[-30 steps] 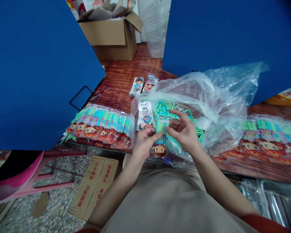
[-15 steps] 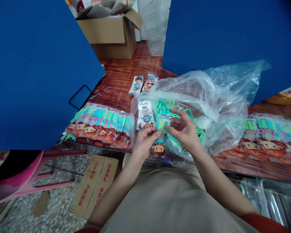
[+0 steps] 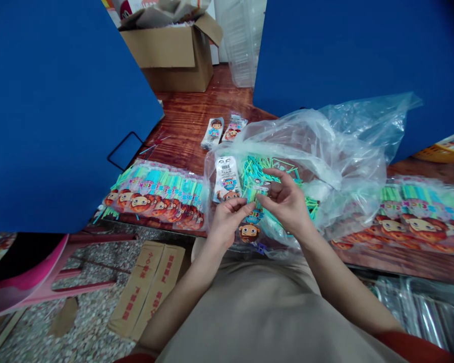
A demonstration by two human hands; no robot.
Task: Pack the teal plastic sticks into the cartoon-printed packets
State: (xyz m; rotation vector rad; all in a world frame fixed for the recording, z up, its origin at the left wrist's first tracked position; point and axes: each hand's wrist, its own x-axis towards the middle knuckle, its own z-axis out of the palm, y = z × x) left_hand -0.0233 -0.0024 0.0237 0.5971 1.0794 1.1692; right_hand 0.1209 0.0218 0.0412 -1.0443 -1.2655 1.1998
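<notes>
Between my hands is a small clear packet with a cartoon face at its lower end and green and blue sticks inside. My left hand pinches its left edge between thumb and fingers. On the packet's upper right, my right hand is closed with thumb and fingertips at the edge, its index finger raised. Loose green and blue sticks lie just beyond, in a large clear plastic bag. A stack of printed cards rests left of the loose sticks.
Overlapping filled packets lie at the left, with more packets at the right. Two small card stacks sit farther back. Blue panels flank the wooden table. An open cardboard box stands behind.
The packet has shifted very slightly right and up, and its upper end has tilted. My right fingers have moved a little along its edge; my left hand keeps its pinch.
</notes>
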